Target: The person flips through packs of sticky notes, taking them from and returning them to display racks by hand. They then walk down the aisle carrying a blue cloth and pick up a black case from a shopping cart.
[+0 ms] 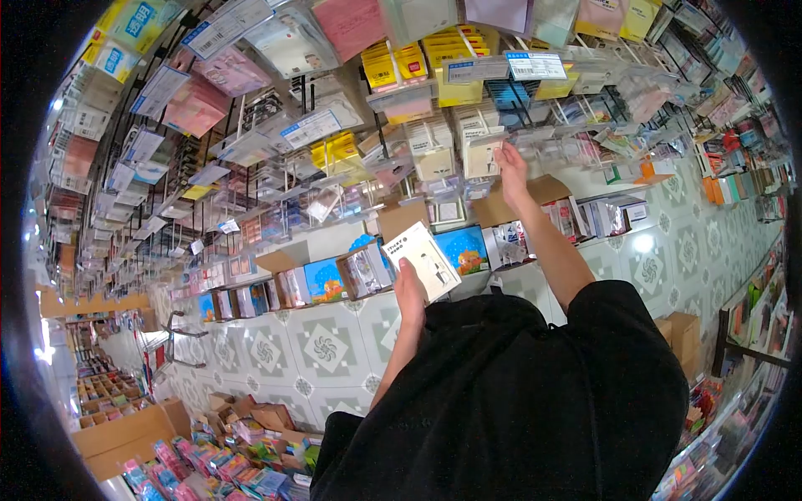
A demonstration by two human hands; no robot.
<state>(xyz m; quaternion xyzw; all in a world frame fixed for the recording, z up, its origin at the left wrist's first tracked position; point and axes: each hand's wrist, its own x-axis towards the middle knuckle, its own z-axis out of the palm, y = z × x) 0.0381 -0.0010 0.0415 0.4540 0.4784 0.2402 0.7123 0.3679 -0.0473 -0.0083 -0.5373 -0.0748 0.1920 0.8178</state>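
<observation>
My left hand [409, 294] is closed round a stack of cream sticky memo pads [422, 260], with its thumb across the front; the top one shows printed lettering and a small figure. Farther forward, my right hand [512, 169] reaches up to the display rack and pinches the right edge of a similar sticky memo pad [482, 157] at the front of a hook. Beside that pad, on the hook to the left, hang more cream memo pads [433, 160]. The far fingers of both hands are partly hidden behind the pads.
Hooks with yellow packs [393, 67], clear sleeves and price tags [535, 65] fill the rack ahead. Below it stands a row of open cartons [368, 271] and blue boxes [461, 249] on the tiled floor [326, 346]. Behind at lower left, a carton [134, 434] sits by colourful packets [213, 459].
</observation>
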